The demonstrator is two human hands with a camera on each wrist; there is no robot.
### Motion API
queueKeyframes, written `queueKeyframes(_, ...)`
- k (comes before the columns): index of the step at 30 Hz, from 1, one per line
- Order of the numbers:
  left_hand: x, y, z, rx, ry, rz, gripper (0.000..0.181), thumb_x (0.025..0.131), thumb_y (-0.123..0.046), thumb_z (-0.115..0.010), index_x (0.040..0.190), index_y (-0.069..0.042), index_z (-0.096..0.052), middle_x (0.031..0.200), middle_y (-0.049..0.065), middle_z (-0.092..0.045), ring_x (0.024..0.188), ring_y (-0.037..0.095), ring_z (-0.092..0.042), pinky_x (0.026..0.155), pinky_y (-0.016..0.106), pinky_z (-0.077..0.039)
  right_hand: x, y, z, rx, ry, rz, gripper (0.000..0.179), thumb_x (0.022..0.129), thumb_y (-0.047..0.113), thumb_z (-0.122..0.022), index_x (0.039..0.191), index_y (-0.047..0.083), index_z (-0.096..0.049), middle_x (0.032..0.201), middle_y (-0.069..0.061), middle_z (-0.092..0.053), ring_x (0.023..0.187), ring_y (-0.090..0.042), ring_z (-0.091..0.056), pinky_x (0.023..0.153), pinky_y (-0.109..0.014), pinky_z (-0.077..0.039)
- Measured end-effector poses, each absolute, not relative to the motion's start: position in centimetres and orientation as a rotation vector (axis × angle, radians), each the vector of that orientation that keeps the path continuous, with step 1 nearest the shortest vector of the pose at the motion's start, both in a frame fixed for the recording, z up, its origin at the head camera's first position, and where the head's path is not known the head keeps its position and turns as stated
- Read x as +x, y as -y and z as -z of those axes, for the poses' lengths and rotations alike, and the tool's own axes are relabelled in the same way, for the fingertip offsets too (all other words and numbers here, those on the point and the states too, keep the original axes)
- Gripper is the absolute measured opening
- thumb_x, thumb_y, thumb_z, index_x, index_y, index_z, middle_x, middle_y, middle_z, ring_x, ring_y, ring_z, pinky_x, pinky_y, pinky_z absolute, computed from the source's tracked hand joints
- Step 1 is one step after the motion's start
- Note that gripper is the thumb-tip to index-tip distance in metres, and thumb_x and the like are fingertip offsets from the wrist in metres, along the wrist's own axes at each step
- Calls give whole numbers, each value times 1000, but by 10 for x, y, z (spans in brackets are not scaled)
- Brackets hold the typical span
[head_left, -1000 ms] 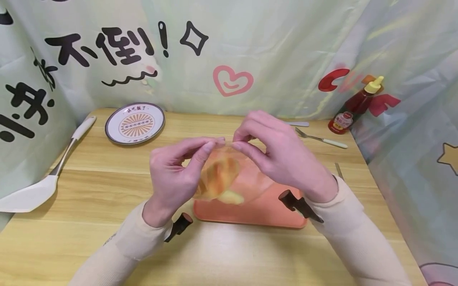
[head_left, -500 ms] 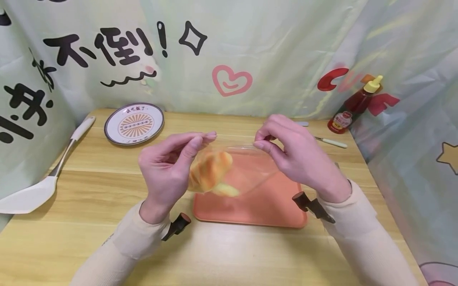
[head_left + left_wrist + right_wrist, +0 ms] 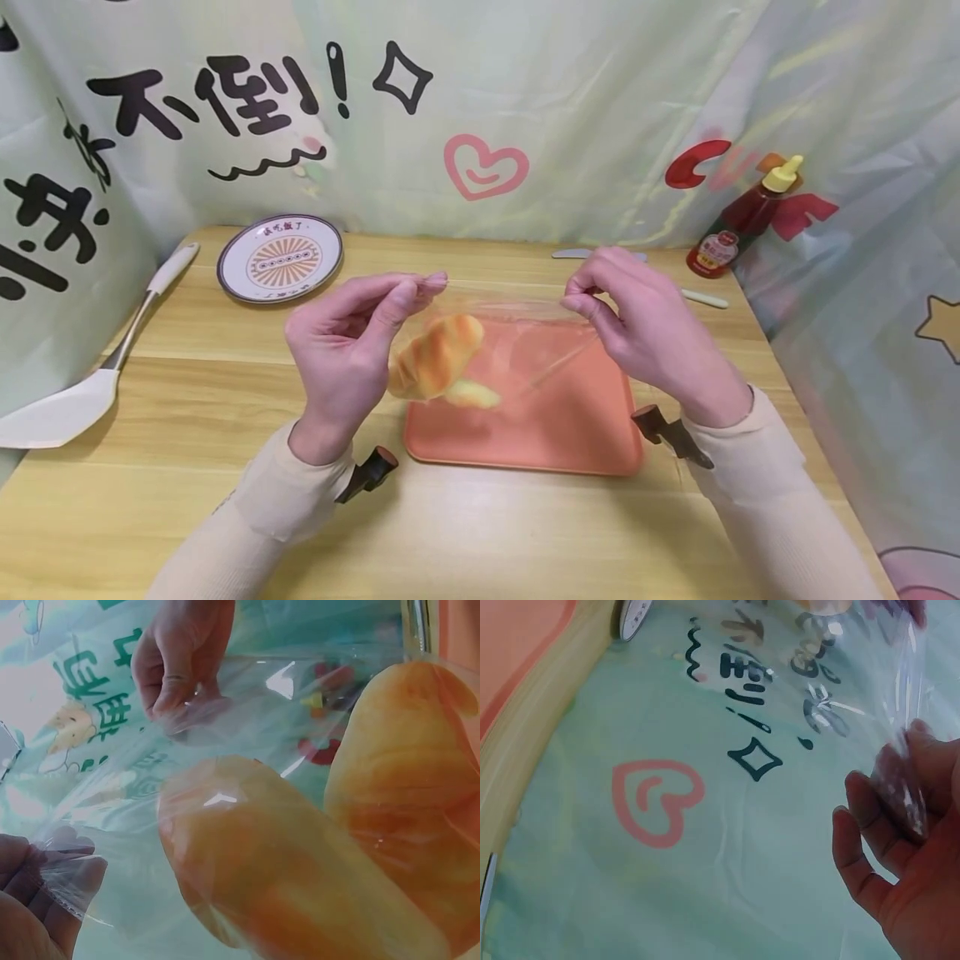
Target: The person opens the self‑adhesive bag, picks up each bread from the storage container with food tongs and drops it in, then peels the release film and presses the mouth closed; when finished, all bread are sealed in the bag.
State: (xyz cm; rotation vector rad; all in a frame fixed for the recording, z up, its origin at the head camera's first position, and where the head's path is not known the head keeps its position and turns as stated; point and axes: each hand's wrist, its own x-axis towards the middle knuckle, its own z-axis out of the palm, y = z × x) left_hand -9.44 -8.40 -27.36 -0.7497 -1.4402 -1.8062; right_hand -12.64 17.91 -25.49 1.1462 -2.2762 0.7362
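A clear plastic bag [image 3: 525, 310] stretches between my two hands above the orange tray [image 3: 525, 442]. My left hand [image 3: 348, 342] pinches one edge of the bag between thumb and fingers. The opposite edge is pinched by my right hand [image 3: 637, 333]. Inside the bag, toward its left side, hang golden-brown bread pieces [image 3: 442, 354]. A paler yellow piece [image 3: 472, 394] lies just below them. In the left wrist view, two bread rolls [image 3: 277, 862] show through the film, large and close to the camera. The right wrist view shows the film gathered in the right fingers [image 3: 870, 802].
A white plate [image 3: 281, 258] with a dark rim lies at the back left, beside a white spatula [image 3: 75, 408]. A red sauce bottle [image 3: 738, 221] with a yellow cap stands at the back right. A knife [image 3: 573, 253] and a partly hidden fork [image 3: 705, 298] lie behind my right hand.
My hands have moved apart, the right one to the right and the left one slightly left. The bag's edge has been drawn out wide between them, and the bread has shifted left with it.
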Motion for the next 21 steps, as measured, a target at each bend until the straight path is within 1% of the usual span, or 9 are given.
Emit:
queueKeyframes(9,-97,87,277,-737,1447,1825,19,90,2,-68,89,21,-66,86,22,-72,81,33,-72,72,45,-59,-129,-188,261,1167,2229,-637,25,77,-4,-81,83,6,-59,81,0,-58,74,-14,-48,64,-24,-38)
queueKeyframes(12,-97,88,278,-734,1452,1829,19,91,3,-68,88,21,-66,86,21,-72,81,33,-72,72,45,-59,-130,-191,262,1177,2220,-616,17,90,13,-73,82,6,-59,79,1,-58,72,-14,-48,62,-24,-38)
queueKeyframes(14,-97,88,278,-732,1450,1828,18,91,3,-68,88,21,-66,86,22,-72,81,33,-72,72,45,-59,-131,-193,262,1173,2215,-597,26,97,27,-63,82,6,-59,77,1,-58,70,-13,-48,61,-25,-39)
queueKeyframes(16,-97,88,277,-727,1448,1825,18,91,3,-67,88,20,-66,85,22,-72,81,33,-72,72,44,-59,-132,-194,262,1174,2200,-589,39,100,40,-52,81,6,-59,76,1,-58,68,-13,-49,59,-26,-40)
queueKeyframes(19,-97,88,277,-726,1445,1824,18,91,2,-68,88,21,-66,85,23,-71,80,34,-72,72,44,-59,-133,-196,262,1181,2202,-625,44,99,44,-51,81,5,-60,75,1,-60,67,-12,-51,59,-26,-42)
queueKeyframes(21,-97,89,277,-724,1444,1823,19,91,2,-68,88,21,-66,85,23,-71,80,33,-72,72,45,-59,-133,-197,262,1198,2193,-656,42,99,42,-52,82,5,-61,76,0,-62,67,-12,-52,60,-25,-43)
